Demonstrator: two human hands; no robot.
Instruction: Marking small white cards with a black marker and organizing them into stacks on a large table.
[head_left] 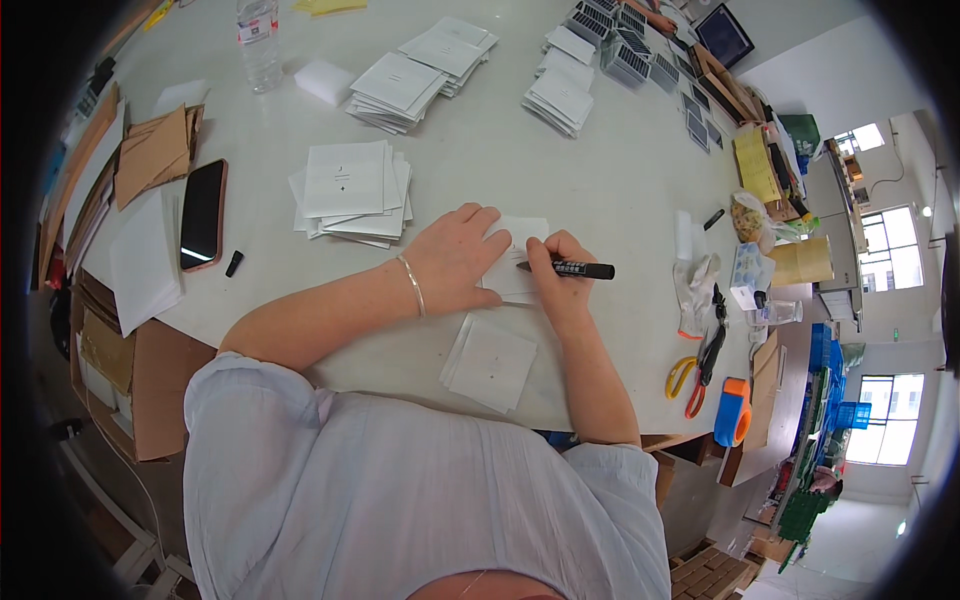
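My left hand (455,255) lies flat, fingers spread, pressing down a small white paper square (519,262) on the white table (560,180). A thin bracelet circles that wrist. My right hand (558,277) grips a black marker pen (575,269), its tip touching the same paper square. A small stack of white squares (490,362) lies just below my hands near the table's front edge. A bigger pile of marked white squares (352,190) sits to the upper left of my left hand.
A phone (203,213) and a black pen cap (234,263) lie at left beside cardboard sheets (152,155). More paper stacks (405,82) and a water bottle (259,40) stand further back. Scissors (696,368), gloves (692,285) and an orange tape dispenser (733,410) lie at right.
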